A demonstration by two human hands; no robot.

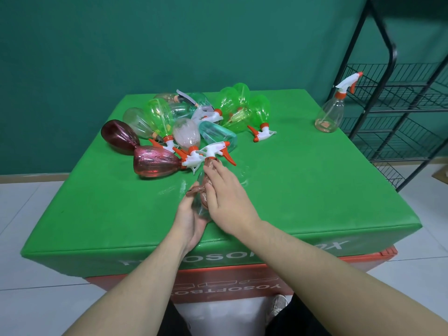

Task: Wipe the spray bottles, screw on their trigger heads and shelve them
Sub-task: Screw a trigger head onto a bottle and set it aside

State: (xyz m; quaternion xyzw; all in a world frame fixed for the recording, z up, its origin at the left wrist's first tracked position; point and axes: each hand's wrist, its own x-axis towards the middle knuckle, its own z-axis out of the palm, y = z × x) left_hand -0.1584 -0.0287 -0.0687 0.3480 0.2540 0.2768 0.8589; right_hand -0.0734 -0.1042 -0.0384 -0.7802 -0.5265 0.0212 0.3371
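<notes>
Both forearms reach in from the bottom edge, bare, and converge over the near-middle of the green padded box (303, 190). The left hand (190, 220) sits palm up under the base of a clear bottle (201, 202), fingers curled around its lower body, gripping it. The bottle is tilted away from the person, neck pointing toward the pile. The right hand (228, 197) lies over the top of the bottle, fingers extended along it and pressing a brown cloth (207, 183) against the upper body and neck; the cloth is bunched, with a twist sticking out left. A white and orange trigger head (217, 150) sits at the neck end; cannot tell if it is screwed on.

Just beyond the hands: a pile of lying bottles (194, 122), green, clear, teal, and two dark red (155, 163) at the left, several with trigger heads. The pile fills the far-left part of the top.

One clear bottle with trigger head (331, 112) stands upright near the far-right corner, well apart from the pile. A black wire shelf rack (397, 100) stands just beyond the box's right edge. The near and right parts of the box top are bare green surface. White tile floor (29, 204) surrounds the box.
</notes>
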